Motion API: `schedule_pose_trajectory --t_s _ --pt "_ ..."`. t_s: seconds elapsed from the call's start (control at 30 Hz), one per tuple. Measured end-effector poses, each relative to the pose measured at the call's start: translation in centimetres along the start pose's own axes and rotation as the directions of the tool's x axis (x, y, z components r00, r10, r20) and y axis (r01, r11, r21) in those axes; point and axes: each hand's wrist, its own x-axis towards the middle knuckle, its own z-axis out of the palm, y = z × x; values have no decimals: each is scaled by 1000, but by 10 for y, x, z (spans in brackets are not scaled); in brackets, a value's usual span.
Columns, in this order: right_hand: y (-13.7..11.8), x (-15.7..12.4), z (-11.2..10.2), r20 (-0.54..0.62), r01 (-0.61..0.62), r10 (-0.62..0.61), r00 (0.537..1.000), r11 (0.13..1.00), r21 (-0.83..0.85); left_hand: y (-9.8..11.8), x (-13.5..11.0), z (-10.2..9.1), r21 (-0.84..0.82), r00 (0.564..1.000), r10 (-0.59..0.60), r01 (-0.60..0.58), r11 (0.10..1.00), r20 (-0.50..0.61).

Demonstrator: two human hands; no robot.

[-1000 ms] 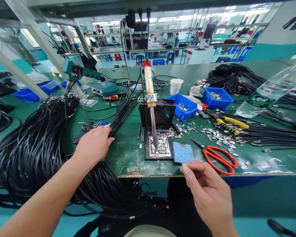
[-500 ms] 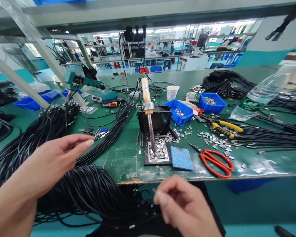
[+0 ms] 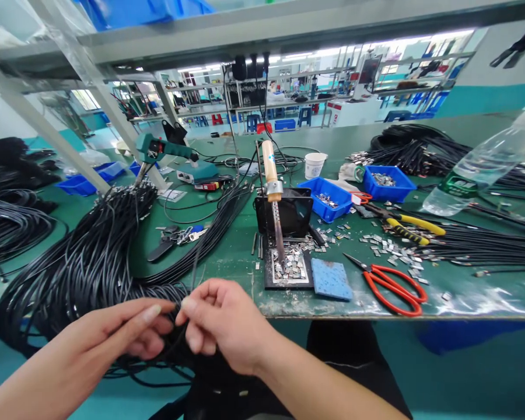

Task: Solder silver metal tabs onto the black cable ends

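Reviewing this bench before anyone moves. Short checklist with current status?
1. Hands positioned together: ok. Left hand and right hand have fingertips close, in front of the black cables.
2. Grip secure on a cable: cannot tell. The fingers obscure what is pinched.
3. Hands clear of soldering iron: ok. Both sit below and left of its tip.
4. Soldering iron hot: cannot tell.
5. Red-handled scissors clear of hands: ok. Lying right of the blue sponge.
6. Loose metal pieces contained: not ok. Many are scattered on the bench.
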Motion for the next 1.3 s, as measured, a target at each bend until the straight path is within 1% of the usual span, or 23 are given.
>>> schedule_pose_trajectory --t_s 0.03,0.07,0.1,0.13,0.17,0.2,0.23,0.3,0.33,0.37,0.4,0.43,0.5,0.53,0.57,0.63,0.7,0.73,0.8,0.83,0.9,1.07,1.3 --pt "5 -7 1 39 -27 28 999 999 -25 5 3 4 -170 996 -25 39 985 82" --pt "11 -15 2 75 -59 62 995 997 -49 13 6 9 -305 994 -49 76 949 96" --pt "18 -22 2 101 -87 95 990 993 -77 22 8 14 -413 988 -71 122 902 135" --pt "27 -29 1 109 -123 136 985 985 -120 31 10 20 -507 980 -60 150 849 190" --pt "37 -35 -1 97 -144 159 982 978 -152 39 12 25 -574 974 -33 160 803 226" --pt "46 -41 -5 73 -137 153 985 971 -194 46 13 31 -620 971 2 152 770 241" --pt "54 -47 -10 72 -115 136 988 965 -237 51 14 37 -657 968 42 135 742 247" --pt "65 -59 -25 88 -10 44 995 936 -353 55 15 49 -703 955 112 121 701 276" --pt "67 -68 -33 97 34 6 995 915 -402 54 14 56 -707 943 133 131 695 306" --pt "66 -78 -42 92 67 -29 995 894 -443 52 12 63 -692 926 135 162 704 354" --pt "62 -89 -50 84 122 -91 992 839 -530 50 10 71 -664 903 144 182 725 405" --pt "55 -102 -58 49 134 -130 990 802 -581 47 7 78 -613 879 141 196 765 456" --pt "34 -130 -67 -75 80 -155 985 800 -595 43 0 91 -515 835 152 173 840 529" --pt "21 -142 -69 -159 47 -171 972 811 -582 43 -4 97 -468 816 151 159 869 558" --pt "8 -153 -69 -275 13 -200 940 829 -559 44 -8 101 -412 798 148 135 901 584" --pt "-15 -165 -65 -437 -45 -201 877 870 -491 48 -14 109 -339 779 180 44 940 600" --pt "-31 -167 -60 -475 -67 -193 859 876 -477 53 -18 113 -285 775 251 -95 954 580" --pt "-36 -165 -59 -475 -72 -191 859 873 -482 55 -20 114 -265 773 286 -158 951 566" --pt "-39 -159 -58 -465 -72 -199 862 862 -502 59 -22 116 -226 772 332 -246 942 542" --pt "-38 -156 -58 -460 -67 -208 863 855 -513 59 -23 117 -209 772 342 -272 939 536" --pt "-35 -150 -59 -461 -62 -230 857 842 -537 60 -24 117 -180 773 347 -297 938 531" --pt "-31 -146 -62 -478 -76 -259 839 815 -574 59 -23 119 -154 787 340 -305 940 515" --pt "-30 -147 -63 -517 -84 -260 815 831 -550 60 -21 123 -158 788 322 -282 946 525"
